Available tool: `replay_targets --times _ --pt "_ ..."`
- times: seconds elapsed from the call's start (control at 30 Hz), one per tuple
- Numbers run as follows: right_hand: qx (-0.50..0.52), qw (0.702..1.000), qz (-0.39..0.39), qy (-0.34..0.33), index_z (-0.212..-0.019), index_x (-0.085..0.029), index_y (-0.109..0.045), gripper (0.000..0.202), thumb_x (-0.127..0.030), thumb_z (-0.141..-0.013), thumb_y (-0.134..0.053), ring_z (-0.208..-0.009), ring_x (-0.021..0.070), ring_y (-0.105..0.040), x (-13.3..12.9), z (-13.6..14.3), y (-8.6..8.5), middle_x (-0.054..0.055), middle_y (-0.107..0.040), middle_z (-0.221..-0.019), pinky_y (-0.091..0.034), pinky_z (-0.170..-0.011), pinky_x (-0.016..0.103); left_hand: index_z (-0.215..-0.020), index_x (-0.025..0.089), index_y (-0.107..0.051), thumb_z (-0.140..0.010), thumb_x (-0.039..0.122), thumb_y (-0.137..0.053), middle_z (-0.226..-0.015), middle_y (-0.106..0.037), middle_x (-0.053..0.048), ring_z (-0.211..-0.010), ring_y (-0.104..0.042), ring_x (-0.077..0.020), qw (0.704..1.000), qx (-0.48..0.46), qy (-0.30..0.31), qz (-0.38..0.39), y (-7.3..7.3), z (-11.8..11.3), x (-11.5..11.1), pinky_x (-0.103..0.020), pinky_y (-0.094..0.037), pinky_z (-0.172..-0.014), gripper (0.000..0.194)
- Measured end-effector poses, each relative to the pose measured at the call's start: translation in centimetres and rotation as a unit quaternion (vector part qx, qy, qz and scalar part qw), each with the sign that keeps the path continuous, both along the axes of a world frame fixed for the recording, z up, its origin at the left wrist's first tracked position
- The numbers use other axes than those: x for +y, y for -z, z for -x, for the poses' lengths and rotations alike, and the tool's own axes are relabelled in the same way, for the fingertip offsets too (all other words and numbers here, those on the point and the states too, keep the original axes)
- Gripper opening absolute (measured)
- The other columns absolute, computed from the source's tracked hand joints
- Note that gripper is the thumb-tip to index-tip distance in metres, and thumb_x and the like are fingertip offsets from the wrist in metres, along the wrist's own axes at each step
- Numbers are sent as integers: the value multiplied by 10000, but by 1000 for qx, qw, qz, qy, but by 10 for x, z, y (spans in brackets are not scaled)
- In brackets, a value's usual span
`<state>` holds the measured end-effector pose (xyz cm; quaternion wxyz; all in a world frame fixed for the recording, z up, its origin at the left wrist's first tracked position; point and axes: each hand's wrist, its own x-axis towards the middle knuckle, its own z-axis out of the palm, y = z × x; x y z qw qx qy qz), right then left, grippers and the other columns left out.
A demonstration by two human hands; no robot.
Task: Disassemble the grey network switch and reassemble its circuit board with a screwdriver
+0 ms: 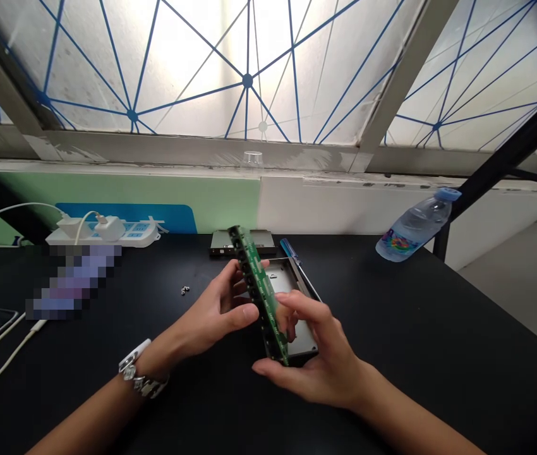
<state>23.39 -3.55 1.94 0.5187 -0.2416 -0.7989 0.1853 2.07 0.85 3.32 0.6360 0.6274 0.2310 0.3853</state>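
A green circuit board [263, 287] with a row of black connectors along its left edge is held up on its side between my hands. My left hand [218, 306] has its thumb against the connector side and its other fingers behind the board. At the lower end, my right hand [328, 354] grips it, thumb underneath and fingers on the green face. Under and behind the board lies an open metal casing [304, 335], partly hidden by my hands. A blue-handled screwdriver [292, 251] rests along the casing's right side.
Another metal casing piece [219, 241] lies at the back. Small screws [184, 290] sit left of my left hand. A power strip [143, 235] with white cables is at the left, near a blurred-out object [76, 281]. A water bottle [413, 227] leans on a black frame bar at the right.
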Motion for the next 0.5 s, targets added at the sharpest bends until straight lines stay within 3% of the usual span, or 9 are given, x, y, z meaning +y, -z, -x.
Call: replay_targets --times 0.23,0.33,0.5 --pt "-77 996 14 33 -1444 -303 -406 750 -198 -816 -803 -738 178 -561 -2 4 1 -11 -545 -862 -502 -590 304 -1450 242 -533 -977 467 -652 -1590 -496 -122 -1372 -559 -332 998 19 -56 9 11 -4 2 -461 -467 -1153 537" --pt "-36 997 56 51 -1446 -301 -425 724 -113 -817 -729 -726 162 -557 -2 3 0 1 -551 -901 -524 -581 287 -1379 242 -564 -968 474 -663 -1587 -497 -119 -1421 -513 -329 998 3 -64 0 12 -2 5 -461 -455 -1170 483" --pt "34 976 149 152 -1359 -257 -535 572 -99 -821 -648 -719 144 -538 5 -8 -10 -25 -503 -821 -529 -598 261 -1274 221 -600 -988 452 -640 -1415 -638 -125 -1381 -559 -317 992 24 -120 -7 6 3 11 -458 -505 -1123 370"
